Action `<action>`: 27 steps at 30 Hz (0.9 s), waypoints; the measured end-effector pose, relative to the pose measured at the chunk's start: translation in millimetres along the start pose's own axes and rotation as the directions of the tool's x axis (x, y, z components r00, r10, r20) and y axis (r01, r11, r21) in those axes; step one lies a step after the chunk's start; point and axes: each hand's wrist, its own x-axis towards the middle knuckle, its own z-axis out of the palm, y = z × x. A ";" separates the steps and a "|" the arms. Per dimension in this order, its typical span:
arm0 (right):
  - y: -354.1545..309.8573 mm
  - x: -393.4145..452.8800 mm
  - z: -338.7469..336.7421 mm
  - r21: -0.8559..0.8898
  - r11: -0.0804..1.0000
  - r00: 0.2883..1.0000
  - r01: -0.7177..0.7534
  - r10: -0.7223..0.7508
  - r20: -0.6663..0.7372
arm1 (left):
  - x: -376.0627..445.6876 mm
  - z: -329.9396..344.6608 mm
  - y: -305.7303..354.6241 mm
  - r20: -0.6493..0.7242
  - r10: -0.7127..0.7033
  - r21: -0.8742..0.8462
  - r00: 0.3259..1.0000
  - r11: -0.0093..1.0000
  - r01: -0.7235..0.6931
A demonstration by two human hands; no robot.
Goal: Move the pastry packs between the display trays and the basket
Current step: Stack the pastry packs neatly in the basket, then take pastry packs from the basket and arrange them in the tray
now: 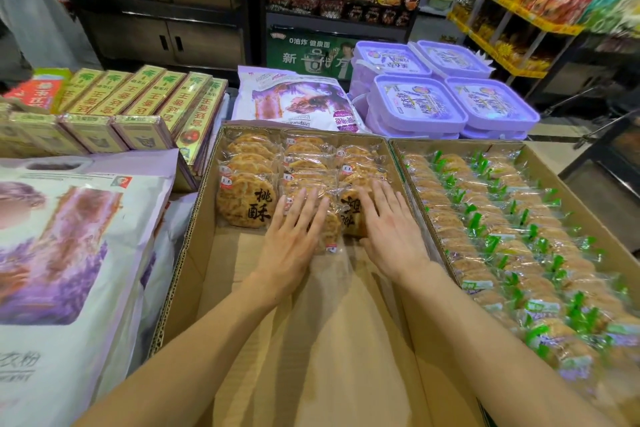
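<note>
Shop shelves stand behind a cardboard display tray (194,236) where the left hand (291,239) and right hand (388,229) lie flat, fingers spread, on slippery, probably brittle pastry packs (311,166), best lifted by their edges rather than squeezed.

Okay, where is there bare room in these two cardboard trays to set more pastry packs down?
Left tray: bare cardboard floor in its near half, bordered by the walnut cookie packs and both hands. Right tray: crowded with green-wrapped packs wall to wall.
</note>
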 end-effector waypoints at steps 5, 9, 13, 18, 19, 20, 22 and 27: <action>-6.7 -42.4 -26.0 0.097 0.995 0.996 0.015 -0.007 -0.083 | -19.4 -42.5 -12.4 0.038 -0.054 -0.056 0.998 0.997 0.056; -49.7 -43.6 -50.3 0.207 0.951 0.954 0.229 -0.177 -0.242 | -89.3 -99.0 -43.5 -0.100 -0.297 -0.132 0.950 0.950 0.283; -160.9 -49.4 -76.7 0.312 0.748 0.804 0.586 -0.488 -0.340 | -224.2 -179.8 -59.9 -0.204 -0.611 -0.028 0.765 0.785 0.619; -336.2 -145.4 -102.3 0.356 0.284 0.438 0.890 -0.748 -0.498 | -434.1 -270.9 -6.6 -0.171 -0.932 0.118 0.319 0.302 0.946; -368.7 -171.9 -103.9 0.345 0.202 0.363 0.916 -0.782 -0.506 | -471.9 -283.4 9.8 -0.170 -0.964 0.149 0.205 0.180 0.972; -399.1 -200.1 -104.1 0.331 0.130 0.291 0.935 -0.814 -0.503 | -507.1 -293.0 26.4 -0.167 -0.982 0.170 0.088 0.059 0.984; -454.9 -255.0 -94.8 0.318 0.006 0.163 0.948 -0.869 -0.468 | -566.3 -305.8 55.4 -0.153 -0.980 0.164 -0.129 -0.153 0.974; -573.9 -351.8 -34.7 0.256 -0.127 -0.076 0.958 -0.977 -0.198 | -702.2 -288.1 90.4 0.003 -0.915 0.145 -0.404 -0.399 0.906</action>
